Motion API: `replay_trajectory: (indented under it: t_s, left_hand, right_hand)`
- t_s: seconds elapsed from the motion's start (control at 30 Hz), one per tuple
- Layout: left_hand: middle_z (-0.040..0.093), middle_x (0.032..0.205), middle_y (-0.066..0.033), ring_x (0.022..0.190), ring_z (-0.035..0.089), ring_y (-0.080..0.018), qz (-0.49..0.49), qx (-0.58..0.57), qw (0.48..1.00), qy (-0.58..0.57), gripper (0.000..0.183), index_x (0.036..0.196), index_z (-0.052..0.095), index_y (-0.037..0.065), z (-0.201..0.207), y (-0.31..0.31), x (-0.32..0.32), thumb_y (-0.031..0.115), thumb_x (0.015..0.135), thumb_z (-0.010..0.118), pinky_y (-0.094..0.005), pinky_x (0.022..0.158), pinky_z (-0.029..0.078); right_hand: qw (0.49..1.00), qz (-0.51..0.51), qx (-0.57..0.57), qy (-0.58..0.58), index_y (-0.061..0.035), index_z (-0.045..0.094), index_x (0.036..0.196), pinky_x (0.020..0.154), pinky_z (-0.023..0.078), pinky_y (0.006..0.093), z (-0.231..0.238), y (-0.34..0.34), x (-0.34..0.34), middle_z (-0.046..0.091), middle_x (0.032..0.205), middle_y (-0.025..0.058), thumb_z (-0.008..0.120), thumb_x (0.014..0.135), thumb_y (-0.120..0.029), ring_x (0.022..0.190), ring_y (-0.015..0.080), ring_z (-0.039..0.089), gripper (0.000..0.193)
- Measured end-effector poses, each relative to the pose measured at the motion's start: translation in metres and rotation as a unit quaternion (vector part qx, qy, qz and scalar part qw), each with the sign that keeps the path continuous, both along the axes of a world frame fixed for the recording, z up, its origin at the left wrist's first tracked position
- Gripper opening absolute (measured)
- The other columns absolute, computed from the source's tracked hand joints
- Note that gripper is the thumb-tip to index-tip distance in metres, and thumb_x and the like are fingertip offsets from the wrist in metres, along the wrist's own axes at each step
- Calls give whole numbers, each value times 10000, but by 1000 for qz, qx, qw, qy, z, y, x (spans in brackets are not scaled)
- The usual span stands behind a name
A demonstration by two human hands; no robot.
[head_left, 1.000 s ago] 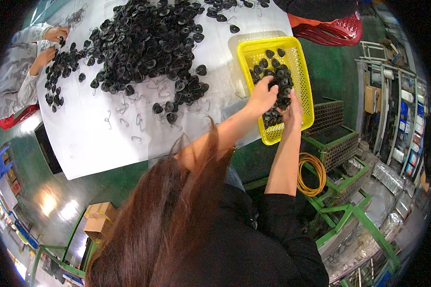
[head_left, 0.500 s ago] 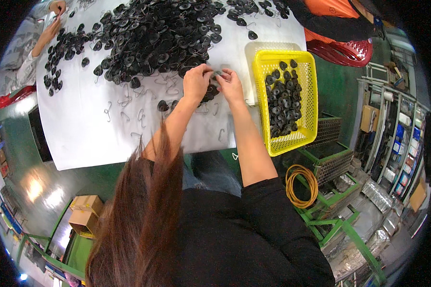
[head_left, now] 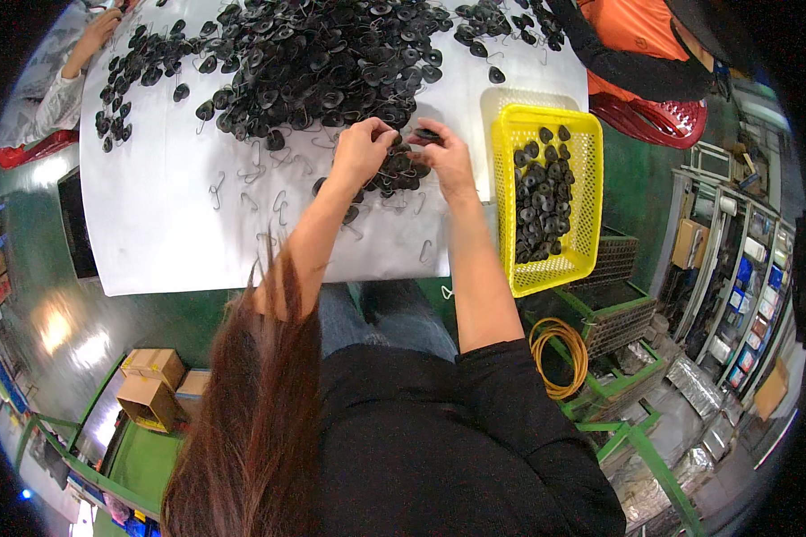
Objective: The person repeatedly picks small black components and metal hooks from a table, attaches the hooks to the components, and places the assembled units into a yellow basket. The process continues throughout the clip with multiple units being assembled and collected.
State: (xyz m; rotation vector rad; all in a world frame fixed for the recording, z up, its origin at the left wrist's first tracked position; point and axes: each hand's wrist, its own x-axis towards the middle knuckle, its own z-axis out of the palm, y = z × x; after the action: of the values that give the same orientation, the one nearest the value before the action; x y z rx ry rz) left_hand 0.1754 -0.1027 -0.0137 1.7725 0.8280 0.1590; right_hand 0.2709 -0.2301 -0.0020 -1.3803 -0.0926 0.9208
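My right hand (head_left: 446, 161) pinches a black rubber-like disc (head_left: 428, 134) between thumb and fingers, above the white table. Just left of it, my left hand (head_left: 364, 152) has thumb and forefinger pressed together; what they hold, if anything, I cannot make out. Beneath and between the hands lies a small cluster of black discs (head_left: 398, 176). Beyond them spreads a large heap of black discs (head_left: 322, 67), many with thin wire hooks. Loose wire hooks (head_left: 280, 208) are scattered on the table left of my hands. A yellow perforated basket (head_left: 586, 259), right of my right hand, holds several black discs (head_left: 542, 201).
The white table (head_left: 161, 242) ends close to my body. At far left another person's hand (head_left: 94, 40) shows; at far right sits a person in orange and black (head_left: 631, 40) by a red chair (head_left: 667, 121). Green racks (head_left: 613, 322) and a coiled yellow hose (head_left: 560, 358) stand lower right.
My hands have moved slightly apart, and the black disc in my right hand now shows clearly. The whole view has shifted a little, with the table and basket appearing further right.
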Motion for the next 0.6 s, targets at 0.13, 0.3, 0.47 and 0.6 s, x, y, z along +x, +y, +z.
replay_trajectory:
  t_s: [0.13, 0.3, 0.47, 0.6]
  left_hand:
    - [549, 1059, -74, 1046, 489, -279, -99, 344, 932, -60, 257, 976, 614, 137, -9, -29, -16, 216, 735, 656, -423, 819, 409]
    - [459, 1232, -29, 1223, 340, -279, -229, 399, 888, 4, 303, 995, 577, 148, -28, -27, -59, 149, 697, 633, -481, 988, 304]
    - [565, 962, -122, 977, 519, -293, -10, 337, 941, -20, 207, 912, 553, 45, -30, 58, -113, -15, 715, 531, -379, 817, 423]
    - [594, 1002, -112, 875, 568, -286, 114, 275, 951, 84, 229, 957, 574, 66, -7, 106, -141, -6, 761, 481, -367, 793, 436]
  right_hand:
    - [993, -77, -75, 57, 17, 537, 1017, 682, 507, 290, -2, -18, 12, 599, 892, 69, 607, 823, -167, 836, 179, 618, 277]
    - [994, -69, -86, 26, -14, 525, 1013, 594, 505, 264, -25, -38, 5, 601, 902, 80, 631, 806, -100, 747, 175, 618, 247]
    - [944, 84, -311, -76, -35, 488, 1087, 625, 509, 306, -35, -29, 3, 595, 908, 99, 693, 748, -168, 775, 210, 624, 419]
    - [737, 184, -540, -361, -75, 552, 949, 704, 481, 355, -33, -15, -16, 592, 976, 92, 771, 644, -310, 882, 233, 591, 442]
